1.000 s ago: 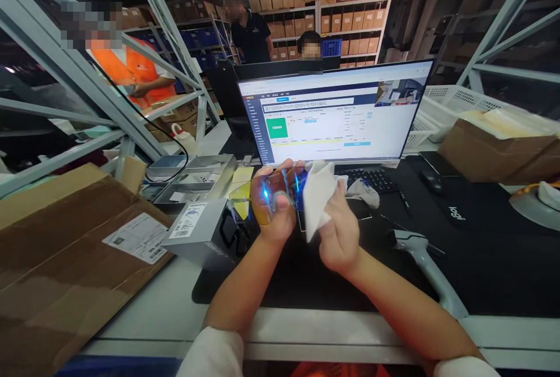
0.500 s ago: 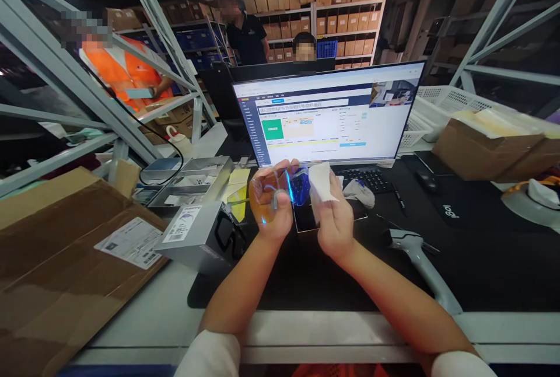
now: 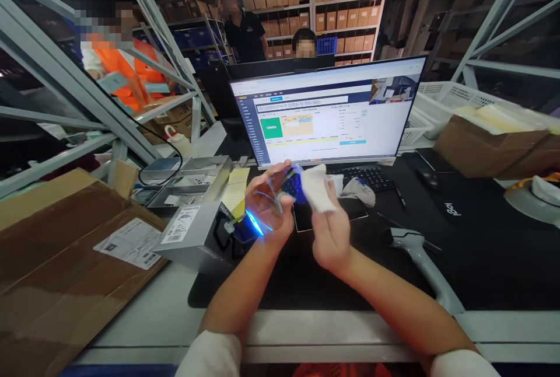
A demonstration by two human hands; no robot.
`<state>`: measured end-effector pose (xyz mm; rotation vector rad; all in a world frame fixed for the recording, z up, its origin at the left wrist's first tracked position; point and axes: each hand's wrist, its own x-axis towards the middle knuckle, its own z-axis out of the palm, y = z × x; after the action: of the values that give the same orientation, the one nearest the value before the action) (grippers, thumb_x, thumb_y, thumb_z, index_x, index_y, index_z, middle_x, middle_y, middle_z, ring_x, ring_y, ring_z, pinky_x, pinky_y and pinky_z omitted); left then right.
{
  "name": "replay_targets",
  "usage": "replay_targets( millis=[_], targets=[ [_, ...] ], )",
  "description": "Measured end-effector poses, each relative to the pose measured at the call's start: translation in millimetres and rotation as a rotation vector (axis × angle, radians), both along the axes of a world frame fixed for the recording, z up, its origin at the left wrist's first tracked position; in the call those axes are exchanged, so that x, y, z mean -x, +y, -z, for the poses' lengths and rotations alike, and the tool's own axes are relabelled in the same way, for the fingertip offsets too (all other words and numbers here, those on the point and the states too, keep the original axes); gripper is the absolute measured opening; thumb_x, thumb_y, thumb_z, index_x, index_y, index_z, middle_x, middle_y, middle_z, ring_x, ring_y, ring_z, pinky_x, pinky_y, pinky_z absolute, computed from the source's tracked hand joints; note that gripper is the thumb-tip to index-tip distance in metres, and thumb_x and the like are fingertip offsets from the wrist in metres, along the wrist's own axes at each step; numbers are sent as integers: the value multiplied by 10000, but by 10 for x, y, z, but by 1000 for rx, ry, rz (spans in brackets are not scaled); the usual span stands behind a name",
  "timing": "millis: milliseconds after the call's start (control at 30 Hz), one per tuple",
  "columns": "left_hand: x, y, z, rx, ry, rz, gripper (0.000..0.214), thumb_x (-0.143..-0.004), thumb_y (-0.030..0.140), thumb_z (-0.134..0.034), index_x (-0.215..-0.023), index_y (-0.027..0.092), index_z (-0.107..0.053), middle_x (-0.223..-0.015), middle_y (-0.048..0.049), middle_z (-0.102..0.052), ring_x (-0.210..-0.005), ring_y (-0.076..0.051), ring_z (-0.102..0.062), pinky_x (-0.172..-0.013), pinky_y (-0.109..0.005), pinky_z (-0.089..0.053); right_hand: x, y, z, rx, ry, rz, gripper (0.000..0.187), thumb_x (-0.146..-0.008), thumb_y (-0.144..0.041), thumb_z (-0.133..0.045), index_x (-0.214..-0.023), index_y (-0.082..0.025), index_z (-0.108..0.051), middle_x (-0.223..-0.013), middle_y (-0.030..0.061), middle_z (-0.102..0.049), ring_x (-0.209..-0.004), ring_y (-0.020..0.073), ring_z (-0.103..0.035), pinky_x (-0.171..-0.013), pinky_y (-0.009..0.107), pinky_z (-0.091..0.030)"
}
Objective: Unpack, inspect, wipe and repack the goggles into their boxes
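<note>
My left hand (image 3: 280, 222) is closed around a pair of transparent glasses (image 3: 296, 186) with blue-reflecting lenses. Bright blue glints show along the lens edges, one by the wrist. Pinched in my right hand (image 3: 335, 237) is a white wiping cloth (image 3: 315, 188), right beside the lens on the right. Whether the cloth touches the lens I cannot tell. Both hands are above the black desk mat, in front of the monitor (image 3: 332, 114). To their left stands a grey box (image 3: 192, 243) with a picture of glasses on its label.
A large cardboard carton (image 3: 65, 266) fills the left side. Behind the grey box lies an open grey tray (image 3: 219, 173). On the right are a barcode scanner (image 3: 424, 266), a mouse (image 3: 426, 178), a keyboard (image 3: 371, 180) and a tape roll (image 3: 536, 202). A crumpled white cloth (image 3: 361, 191) lies near the keyboard.
The glasses have turned in my left hand, so the bright glint now lies lower left. My right hand has shifted slightly left with the cloth. Behind, the person in orange has moved.
</note>
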<state>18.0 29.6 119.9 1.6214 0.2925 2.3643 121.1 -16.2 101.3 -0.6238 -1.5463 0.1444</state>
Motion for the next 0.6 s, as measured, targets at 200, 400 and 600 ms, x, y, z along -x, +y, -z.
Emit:
replay_targets(
  millis=[200, 400, 600],
  targets=[
    [-21, 26, 10, -4, -44, -95, 382, -898, 463, -728, -1206, 312, -560, -1211, -38, -687, -1142, -231, -697, -1066, -451, -540, -2, 98, 77, -14, 1, 14, 454, -1044, -300, -366, -1424, -186, -586, -1403, 142, -641, -1367, 308, -562, -1262, 601, -231],
    [-9, 18, 1, -54, -11, -66, 390, -912, 401, -728, -1253, 310, -563, -1226, -39, -686, -1159, -224, -692, -1064, -428, -541, 27, -9, 37, 14, 41, -40, 465, -1042, -280, -387, -1477, -213, -537, -1461, 125, -598, -1436, 292, -487, -1269, 563, -241],
    [-8, -77, -58, 36, -23, 50, 370, -916, 454, -712, -1246, 344, -585, -1223, -22, -695, -1141, -218, -700, -1050, -419, -548, -52, 93, -2, 39, 82, -15, 428, -1057, -354, -367, -1334, -188, -649, -1327, 137, -682, -1323, 308, -588, -1231, 594, -273]
  ],
)
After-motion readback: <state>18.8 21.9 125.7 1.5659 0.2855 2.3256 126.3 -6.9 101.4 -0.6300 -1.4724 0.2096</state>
